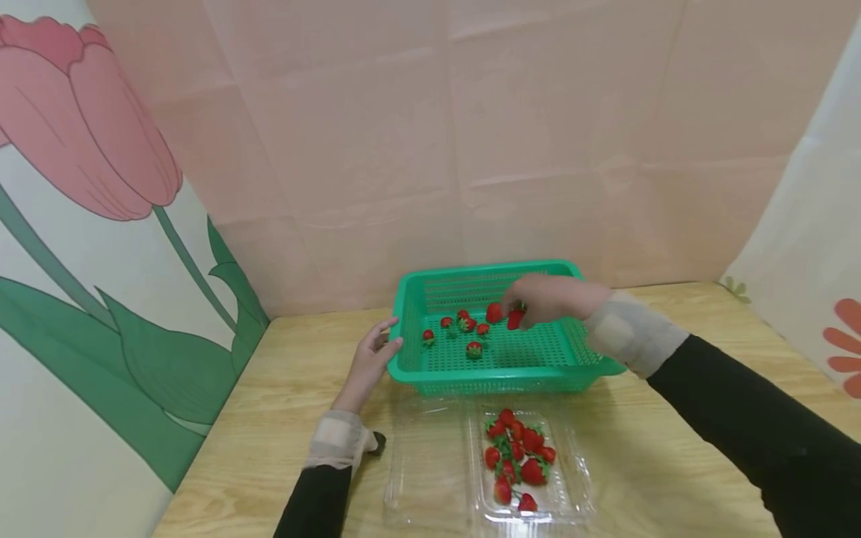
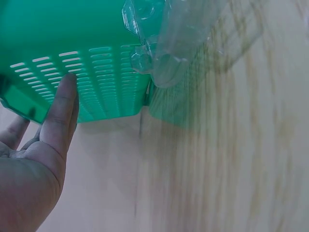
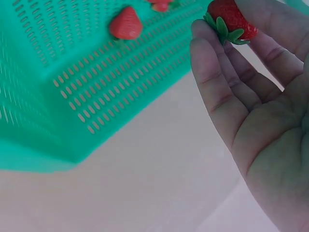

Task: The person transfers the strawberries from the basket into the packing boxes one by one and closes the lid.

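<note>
Over the right part of the green basket (image 1: pixel 430 379), my right hand (image 1: pixel 548 297) pinches a strawberry (image 1: pixel 516 319) between thumb and fingertips. In the right wrist view its green leaves hang downward from the red strawberry (image 3: pixel 231 21). My left hand (image 1: pixel 370 356) is at the basket's left end, fingers fairly straight. Its fingertips reach the slotted basket wall (image 2: pixel 104 82) in the left wrist view. Several small strawberries (image 1: pixel 474 350) lie apart on the basket floor, mostly left of my right hand.
In front of the basket, a clear plastic clamshell box (image 1: pixel 430 478) lies unfolded on the wooden table (image 1: pixel 269 403). Its right half holds a pile of several strawberries (image 1: pixel 531 441). A pink cloth backdrop (image 1: pixel 350 149) hangs close behind the basket.
</note>
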